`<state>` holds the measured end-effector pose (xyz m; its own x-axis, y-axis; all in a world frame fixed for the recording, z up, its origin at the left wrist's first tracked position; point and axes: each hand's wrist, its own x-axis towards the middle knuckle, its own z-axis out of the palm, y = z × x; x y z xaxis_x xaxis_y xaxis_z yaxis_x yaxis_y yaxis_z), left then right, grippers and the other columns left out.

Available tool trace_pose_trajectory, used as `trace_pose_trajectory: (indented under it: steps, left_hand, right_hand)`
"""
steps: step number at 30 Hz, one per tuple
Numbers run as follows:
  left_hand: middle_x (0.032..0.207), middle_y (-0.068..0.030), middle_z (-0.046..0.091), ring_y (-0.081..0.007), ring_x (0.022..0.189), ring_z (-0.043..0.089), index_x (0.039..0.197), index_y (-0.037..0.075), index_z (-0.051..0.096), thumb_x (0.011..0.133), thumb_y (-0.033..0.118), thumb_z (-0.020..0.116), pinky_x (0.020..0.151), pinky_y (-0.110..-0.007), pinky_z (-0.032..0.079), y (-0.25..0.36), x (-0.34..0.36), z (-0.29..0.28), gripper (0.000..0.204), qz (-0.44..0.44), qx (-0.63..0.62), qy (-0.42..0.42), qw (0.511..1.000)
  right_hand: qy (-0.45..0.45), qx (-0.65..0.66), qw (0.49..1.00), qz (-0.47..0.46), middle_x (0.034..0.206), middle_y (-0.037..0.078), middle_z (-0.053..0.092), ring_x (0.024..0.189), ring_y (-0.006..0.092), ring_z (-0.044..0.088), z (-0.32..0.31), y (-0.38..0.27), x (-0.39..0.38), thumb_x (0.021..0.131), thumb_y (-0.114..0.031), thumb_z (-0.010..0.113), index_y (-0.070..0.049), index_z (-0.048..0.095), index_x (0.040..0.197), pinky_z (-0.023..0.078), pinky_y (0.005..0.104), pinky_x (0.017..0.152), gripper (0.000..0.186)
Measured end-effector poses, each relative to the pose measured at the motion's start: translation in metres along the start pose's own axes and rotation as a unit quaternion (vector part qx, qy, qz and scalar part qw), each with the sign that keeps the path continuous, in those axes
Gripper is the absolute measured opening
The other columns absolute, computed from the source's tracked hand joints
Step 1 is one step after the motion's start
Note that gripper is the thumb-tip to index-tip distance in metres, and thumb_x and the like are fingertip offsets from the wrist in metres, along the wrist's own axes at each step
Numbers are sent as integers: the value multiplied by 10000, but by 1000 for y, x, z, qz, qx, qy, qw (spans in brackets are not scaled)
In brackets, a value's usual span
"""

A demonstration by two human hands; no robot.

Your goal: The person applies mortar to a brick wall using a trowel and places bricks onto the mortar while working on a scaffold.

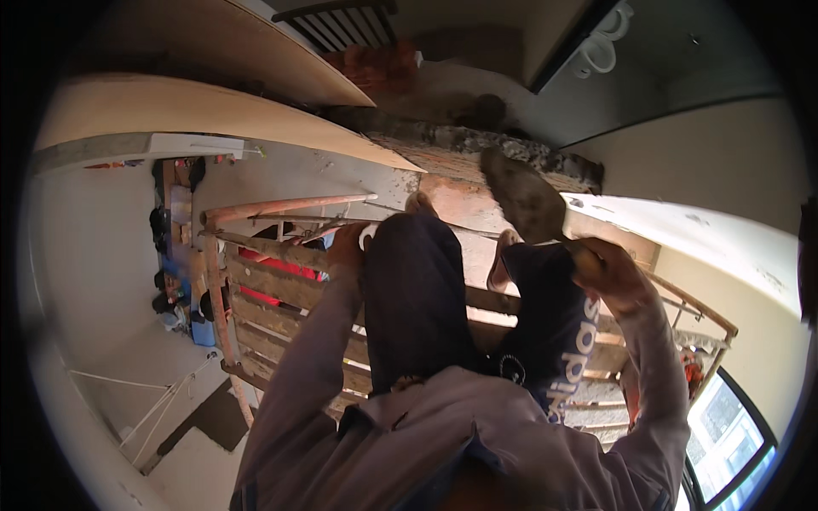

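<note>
My right hand [609, 274] is closed round the handle of a trowel [524, 198] beside my right knee. Grey-brown mortar coats its broad blade, which points away from me toward the rough wall edge [477, 140]. By the outside of my left knee, my left hand [345, 247] is low over the slatted wooden platform [277, 277], its fingers curled. A small white rounded thing [368, 236] shows between that hand and the knee; what the hand grips is mostly hidden.
I am on the platform with knees bent, inside rusty metal rails [217, 281]. Pale boards [230, 119] jut in at the upper left. Far below on the left are assorted items and a blue container [203, 332]. White ropes [166, 392] stretch at lower left; a window [724, 434] is at lower right.
</note>
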<state>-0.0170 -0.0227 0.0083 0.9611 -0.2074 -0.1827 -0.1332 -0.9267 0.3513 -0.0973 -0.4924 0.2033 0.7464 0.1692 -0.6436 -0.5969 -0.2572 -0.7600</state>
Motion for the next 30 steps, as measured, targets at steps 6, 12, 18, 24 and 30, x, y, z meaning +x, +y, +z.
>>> trace_pose_trajectory:
  steps: [6, 12, 18, 24, 30]
  left_hand:
    - [1048, -92, 654, -296, 1009, 593, 1083, 123, 644, 776, 110, 636, 887, -397, 491, 18, -10, -21, 307, -2, -52, 37, 998]
    - [1018, -77, 667, -288, 961, 614, 1045, 114, 642, 783, 90, 617, 822, -395, 514, 34, 2, -33, 264, 3, -48, 40, 998]
    - [962, -58, 683, -261, 901, 636, 1000, 109, 655, 763, 35, 630, 767, -370, 527, 34, 6, -36, 249, 18, -55, 67, 996]
    - [950, -45, 682, -244, 869, 641, 987, 109, 657, 772, 26, 633, 746, -351, 525, 35, 3, -35, 232, 28, -52, 73, 996]
    - [1004, -39, 676, -254, 918, 624, 1031, 113, 660, 763, 36, 641, 809, -364, 512, 36, 4, -36, 279, 8, -65, 36, 997]
  right_hand:
    - [-15, -264, 944, -198, 859, 243, 596, 856, 438, 577, 60, -43, 228, 667, -55, 558, -1, 553, 945, 449, 475, 748, 283]
    - [70, -396, 875, -269, 1055, 218, 602, 975, 386, 619, 156, -52, 369, 743, -58, 572, -1, 552, 1090, 531, 464, 811, 353]
    - [147, -519, 800, -265, 1119, 188, 555, 1002, 351, 624, 216, -49, 423, 842, -44, 526, 26, 501, 1154, 564, 444, 777, 321]
    - [120, -519, 802, -272, 1085, 161, 531, 988, 319, 613, 163, -45, 373, 818, -56, 551, 8, 474, 1160, 578, 396, 721, 356]
    - [139, -504, 805, -281, 1143, 176, 545, 1014, 337, 623, 203, -18, 425, 835, -102, 571, 13, 503, 1143, 582, 449, 743, 336]
